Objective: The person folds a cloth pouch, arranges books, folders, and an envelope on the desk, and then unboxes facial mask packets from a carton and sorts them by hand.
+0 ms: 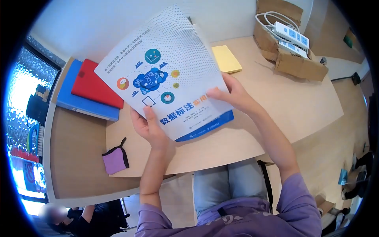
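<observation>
A white book with a blue cloud drawing and blue lettering on its cover is held tilted above the desk. At its lower left edge my left hand grips it, thumb on the cover and fingers behind. My right hand holds the lower right edge in the same way, with its thumb near the orange lettering. A blue band runs along the book's bottom edge. Both hands' other fingers are mostly hidden behind the book.
On the desk are a yellow pad behind the book and a purple pouch at left. Red and blue folders lie at the left. A cardboard box with white power strips stands back right. Another person is at lower left.
</observation>
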Motion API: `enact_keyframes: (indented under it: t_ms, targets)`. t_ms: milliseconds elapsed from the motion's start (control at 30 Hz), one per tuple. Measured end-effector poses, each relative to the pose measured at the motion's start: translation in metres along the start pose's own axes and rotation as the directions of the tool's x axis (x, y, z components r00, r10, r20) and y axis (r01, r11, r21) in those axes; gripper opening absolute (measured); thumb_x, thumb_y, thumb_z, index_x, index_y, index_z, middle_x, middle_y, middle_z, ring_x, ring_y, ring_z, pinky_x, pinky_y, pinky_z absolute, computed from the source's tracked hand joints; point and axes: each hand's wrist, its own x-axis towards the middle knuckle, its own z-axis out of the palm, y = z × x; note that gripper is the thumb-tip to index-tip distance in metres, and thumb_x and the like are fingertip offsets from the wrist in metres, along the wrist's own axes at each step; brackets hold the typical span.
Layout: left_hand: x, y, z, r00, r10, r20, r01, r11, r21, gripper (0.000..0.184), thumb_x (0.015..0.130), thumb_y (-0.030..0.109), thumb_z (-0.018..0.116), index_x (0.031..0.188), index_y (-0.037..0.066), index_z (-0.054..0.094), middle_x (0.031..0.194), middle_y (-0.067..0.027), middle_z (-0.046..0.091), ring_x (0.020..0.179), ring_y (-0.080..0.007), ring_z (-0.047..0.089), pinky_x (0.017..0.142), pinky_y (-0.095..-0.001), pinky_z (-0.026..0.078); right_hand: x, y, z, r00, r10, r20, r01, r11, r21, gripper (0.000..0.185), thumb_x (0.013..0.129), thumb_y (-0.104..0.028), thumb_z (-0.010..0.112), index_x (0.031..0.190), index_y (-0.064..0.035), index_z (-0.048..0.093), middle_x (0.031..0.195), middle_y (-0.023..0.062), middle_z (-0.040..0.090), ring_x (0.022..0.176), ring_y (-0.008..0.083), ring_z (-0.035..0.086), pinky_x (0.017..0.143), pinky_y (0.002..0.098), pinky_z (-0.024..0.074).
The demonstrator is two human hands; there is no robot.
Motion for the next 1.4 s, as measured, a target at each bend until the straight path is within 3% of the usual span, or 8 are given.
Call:
enact_keyframes:
  t_ms: [400, 667, 800, 900, 1000, 1100, 1200, 1400]
  targets:
    - [0.009, -0.040, -0.031, 0.896, 0.410, 0.171, -0.435, 0.888, 0.149, 0.058, 0.100, 0.028, 0.046, 0.139, -0.002, 0.015, 0.135, -0.0180, 0.035, 0.122, -0.0203, 0.040, 0.103, -0.0386, 0.034, -0.007, 0.009, 0.008, 0.862, -0.505, -0.032, 0.472, 0.825, -0.310, 0.047, 0.084, -0.016, 0.072, 0.124, -0.0025, 0.050, 0.106, 0.0088, 0.064, 0.099, 0.0150, 0.060, 0.086, 0.0309, 0.0484]
    - [0.013, -0.042, -0.022, 0.852, 0.466, 0.239, -0.504, 0.853, 0.136, 0.067, 0.097, 0.020, 0.054, 0.140, -0.001, 0.008, 0.141, -0.0198, 0.026, 0.127, -0.0234, 0.034, 0.107, -0.0412, 0.027, -0.001, 0.022, 0.001, 0.828, -0.548, -0.117, 0.489, 0.808, -0.328, 0.054, 0.080, -0.013, 0.076, 0.125, -0.0020, 0.048, 0.112, 0.0110, 0.062, 0.101, 0.0171, 0.061, 0.086, 0.0334, 0.0501]
    - [0.010, -0.039, -0.007, 0.933, 0.065, 0.355, -0.060, 0.998, -0.025, 0.069, 0.088, 0.006, 0.064, 0.139, -0.001, 0.018, 0.138, -0.0174, 0.035, 0.125, -0.0228, 0.040, 0.106, -0.0386, 0.032, 0.008, 0.038, -0.014, 0.855, -0.481, -0.192, 0.429, 0.866, -0.256, 0.057, 0.079, -0.014, 0.077, 0.126, -0.0006, 0.046, 0.116, 0.0133, 0.060, 0.102, 0.0189, 0.062, 0.086, 0.0334, 0.0513]
    - [0.013, -0.061, -0.018, 0.855, -0.223, 0.468, 0.204, 0.975, 0.093, 0.066, 0.083, 0.003, 0.069, 0.135, 0.000, 0.030, 0.132, -0.0144, 0.045, 0.120, -0.0214, 0.046, 0.104, -0.0360, 0.037, 0.009, 0.028, -0.018, 0.964, -0.169, -0.207, 0.244, 0.872, 0.423, 0.055, 0.080, -0.014, 0.075, 0.125, 0.0000, 0.046, 0.116, 0.0142, 0.060, 0.103, 0.0191, 0.061, 0.086, 0.0333, 0.0525]
    - [0.014, -0.059, -0.013, 0.859, -0.319, 0.401, 0.339, 0.940, 0.020, 0.062, 0.081, 0.005, 0.072, 0.132, 0.001, 0.036, 0.126, -0.0122, 0.052, 0.116, -0.0197, 0.051, 0.101, -0.0341, 0.040, 0.006, 0.017, -0.003, 0.974, -0.136, -0.179, 0.209, 0.841, 0.498, 0.054, 0.081, -0.013, 0.074, 0.124, 0.0010, 0.046, 0.115, 0.0149, 0.060, 0.102, 0.0193, 0.061, 0.084, 0.0331, 0.0535]
    - [0.012, -0.056, -0.010, 0.863, -0.367, 0.348, 0.396, 0.918, -0.013, 0.061, 0.080, 0.006, 0.073, 0.130, 0.002, 0.038, 0.123, -0.0109, 0.055, 0.113, -0.0190, 0.053, 0.098, -0.0338, 0.043, 0.012, 0.033, -0.002, 0.907, -0.293, -0.302, 0.292, 0.955, -0.049, 0.053, 0.082, -0.012, 0.073, 0.125, 0.0015, 0.045, 0.113, 0.0142, 0.060, 0.102, 0.0194, 0.061, 0.085, 0.0330, 0.0526]
    - [0.008, -0.046, -0.004, 0.850, -0.451, 0.272, 0.476, 0.879, -0.032, 0.055, 0.079, 0.004, 0.074, 0.125, 0.002, 0.045, 0.119, -0.0092, 0.059, 0.110, -0.0183, 0.056, 0.096, -0.0334, 0.045, 0.006, 0.033, 0.009, 0.839, -0.465, -0.284, 0.406, 0.881, -0.244, 0.056, 0.081, -0.012, 0.074, 0.127, 0.0015, 0.043, 0.113, 0.0136, 0.060, 0.104, 0.0193, 0.059, 0.089, 0.0331, 0.0501]
    - [0.002, -0.043, -0.006, 0.850, -0.472, 0.235, 0.484, 0.875, 0.009, 0.050, 0.075, 0.003, 0.077, 0.118, 0.000, 0.053, 0.112, -0.0095, 0.064, 0.103, -0.0193, 0.061, 0.091, -0.0323, 0.048, -0.001, 0.032, 0.011, 0.847, -0.485, -0.216, 0.444, 0.870, -0.215, 0.058, 0.080, -0.011, 0.074, 0.127, 0.0013, 0.044, 0.115, 0.0119, 0.060, 0.107, 0.0180, 0.056, 0.092, 0.0334, 0.0467]
